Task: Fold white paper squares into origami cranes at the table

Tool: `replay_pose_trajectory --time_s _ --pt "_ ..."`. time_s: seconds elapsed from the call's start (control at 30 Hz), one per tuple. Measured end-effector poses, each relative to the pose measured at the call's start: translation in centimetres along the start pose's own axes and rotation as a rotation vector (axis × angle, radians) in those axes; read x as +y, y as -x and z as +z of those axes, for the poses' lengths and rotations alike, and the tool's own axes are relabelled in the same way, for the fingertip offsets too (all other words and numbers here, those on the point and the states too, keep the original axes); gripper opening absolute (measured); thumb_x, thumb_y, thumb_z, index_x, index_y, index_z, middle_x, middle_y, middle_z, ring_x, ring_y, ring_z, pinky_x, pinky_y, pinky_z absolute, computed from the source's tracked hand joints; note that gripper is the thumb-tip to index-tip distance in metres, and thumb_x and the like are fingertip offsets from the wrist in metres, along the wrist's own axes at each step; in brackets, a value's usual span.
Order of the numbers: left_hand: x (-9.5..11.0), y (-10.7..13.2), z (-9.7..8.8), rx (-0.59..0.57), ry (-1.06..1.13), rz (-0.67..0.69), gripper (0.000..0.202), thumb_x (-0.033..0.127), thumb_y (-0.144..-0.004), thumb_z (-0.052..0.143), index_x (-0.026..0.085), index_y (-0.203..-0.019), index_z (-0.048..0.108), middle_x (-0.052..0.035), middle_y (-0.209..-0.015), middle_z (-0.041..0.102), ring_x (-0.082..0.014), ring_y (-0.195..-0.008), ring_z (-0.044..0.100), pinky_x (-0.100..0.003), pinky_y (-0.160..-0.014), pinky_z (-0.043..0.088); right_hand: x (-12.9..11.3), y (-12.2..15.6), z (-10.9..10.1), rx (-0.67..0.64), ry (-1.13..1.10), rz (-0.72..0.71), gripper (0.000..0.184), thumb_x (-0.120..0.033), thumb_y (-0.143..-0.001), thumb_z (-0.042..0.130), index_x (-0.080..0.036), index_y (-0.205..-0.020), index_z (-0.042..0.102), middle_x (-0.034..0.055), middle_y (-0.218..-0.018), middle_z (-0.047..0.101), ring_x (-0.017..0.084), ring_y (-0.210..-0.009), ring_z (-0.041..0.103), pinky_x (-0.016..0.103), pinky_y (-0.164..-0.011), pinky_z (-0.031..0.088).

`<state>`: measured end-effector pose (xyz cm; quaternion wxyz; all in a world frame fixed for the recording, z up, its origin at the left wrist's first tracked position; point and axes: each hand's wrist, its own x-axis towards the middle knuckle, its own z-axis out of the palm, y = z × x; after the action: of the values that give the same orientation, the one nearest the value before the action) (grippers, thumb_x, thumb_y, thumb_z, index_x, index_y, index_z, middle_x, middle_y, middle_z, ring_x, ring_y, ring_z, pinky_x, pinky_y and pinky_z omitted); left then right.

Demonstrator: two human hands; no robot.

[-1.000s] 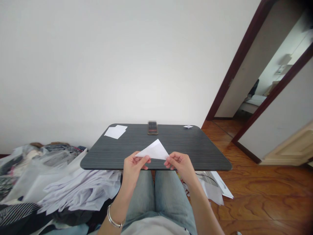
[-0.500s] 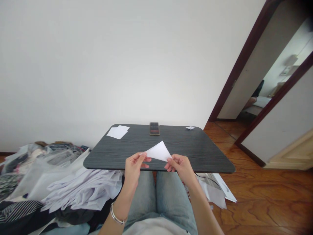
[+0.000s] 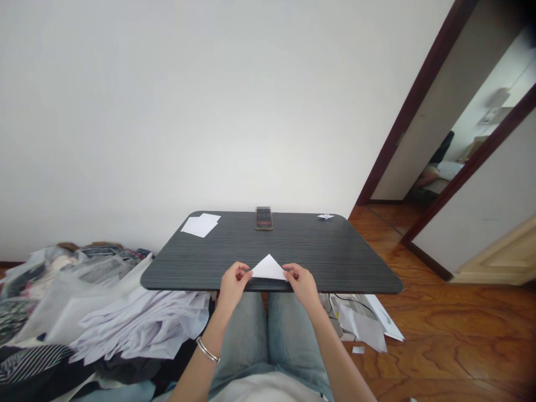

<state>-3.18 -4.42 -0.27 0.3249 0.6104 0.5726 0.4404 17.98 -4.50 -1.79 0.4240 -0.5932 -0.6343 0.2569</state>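
Observation:
A white sheet of paper folded into a triangle point(image 3: 268, 268) is at the near edge of the dark table point(image 3: 310, 248), its peak pointing away from me. My left hand point(image 3: 237, 281) pinches its left corner between thumb and fingers. At the right corner, my right hand point(image 3: 298, 279) has the same kind of pinch. The long folded side faces me. Whether the paper rests fully on the tabletop I cannot tell.
White paper sheets point(image 3: 200, 225) lie at the table's far left. A phone point(image 3: 263, 218) stands propped at the back middle. A small folded paper bird point(image 3: 325, 216) sits at the far right. Clothes point(image 3: 138, 324) are heaped left of the table, and papers point(image 3: 366, 329) lie on the floor at right.
Both hands have lowered the paper triangle toward the table's near edge and levelled it. It was tilted, with its right corner lower; the hands are now slightly closer together.

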Motion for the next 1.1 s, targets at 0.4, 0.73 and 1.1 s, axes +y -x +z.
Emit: replay_pose_trajectory --time_s 0.4,0.73,1.1 --pt "0.5 4.3 3.4 0.015 -0.691 0.682 0.034 0.011 -0.085 0.038 0.018 -0.116 0.051 -0.0090 -0.121 0.054 -0.0222 -0.115 0.046 -0.040 -0.096 0.037 -0.1 0.7 0.6 0.079 0.271 -0.134 0.019 -0.018 -0.079 0.047 -0.018 -0.083 0.066 0.0039 -0.071 0.062 0.020 -0.070 0.054 0.029 -0.066 0.042" --pt "-0.3 4.5 4.3 -0.071 -0.869 0.695 0.041 0.023 -0.088 0.038 0.016 -0.128 0.042 -0.0114 -0.134 0.046 -0.0239 -0.125 0.041 -0.044 -0.101 0.035 -0.2 1.7 1.2 0.236 0.290 -0.347 0.030 -0.017 -0.088 0.037 -0.016 -0.104 0.062 0.0105 -0.096 0.064 0.021 -0.089 0.057 0.037 -0.080 0.046" --pt "-0.6 4.3 4.3 -0.107 -0.867 0.701 0.043 0.023 -0.088 0.038 0.012 -0.130 0.040 -0.0139 -0.136 0.043 -0.0241 -0.127 0.038 -0.044 -0.103 0.033 0.7 4.7 2.8 0.125 0.525 -0.508 0.044 -0.013 -0.087 0.033 -0.012 -0.129 0.045 0.0122 -0.130 0.050 0.023 -0.125 0.041 0.048 -0.103 0.031"
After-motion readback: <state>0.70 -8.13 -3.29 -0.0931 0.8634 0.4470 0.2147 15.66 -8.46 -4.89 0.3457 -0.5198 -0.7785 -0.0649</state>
